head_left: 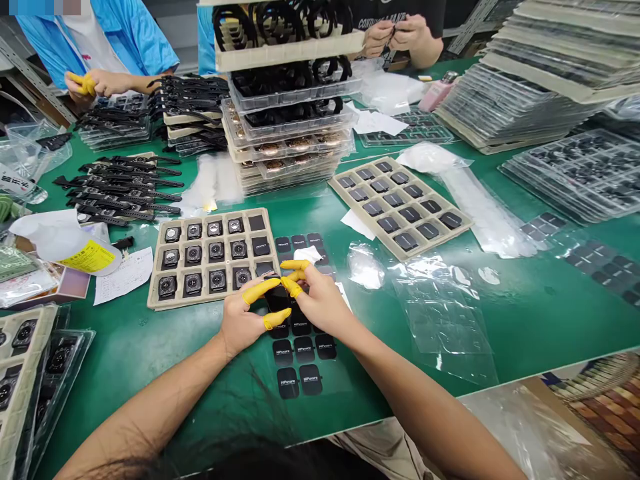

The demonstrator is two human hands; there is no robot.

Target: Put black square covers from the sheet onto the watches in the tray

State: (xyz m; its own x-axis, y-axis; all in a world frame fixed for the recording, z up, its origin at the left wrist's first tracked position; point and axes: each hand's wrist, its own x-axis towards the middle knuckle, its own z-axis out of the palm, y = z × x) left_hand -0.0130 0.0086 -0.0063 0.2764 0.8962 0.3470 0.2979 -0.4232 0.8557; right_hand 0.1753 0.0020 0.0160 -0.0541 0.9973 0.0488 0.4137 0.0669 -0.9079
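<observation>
Between my hands is a dark square watch face (278,298). My left hand (250,313) grips its left side, with yellow covers on thumb and index finger. At its upper right edge, my right hand (317,293) has yellow-covered fingertips pinched together; whether they hold a film edge is too small to tell. Under and below the hands lies a clear sheet with black square stickers (304,349). To the left sits a beige tray (153,293) of watch faces, its right column holding black squares. A crumpled white wipe (307,255) lies just above my right hand.
A second beige tray (340,193) of dark squares lies beyond, to the right. Tall tray stacks (290,60) rise at the back centre and right. Watches with straps (125,190), a bottle (75,247) and plastic films (445,320) surround the work area. Two people work opposite.
</observation>
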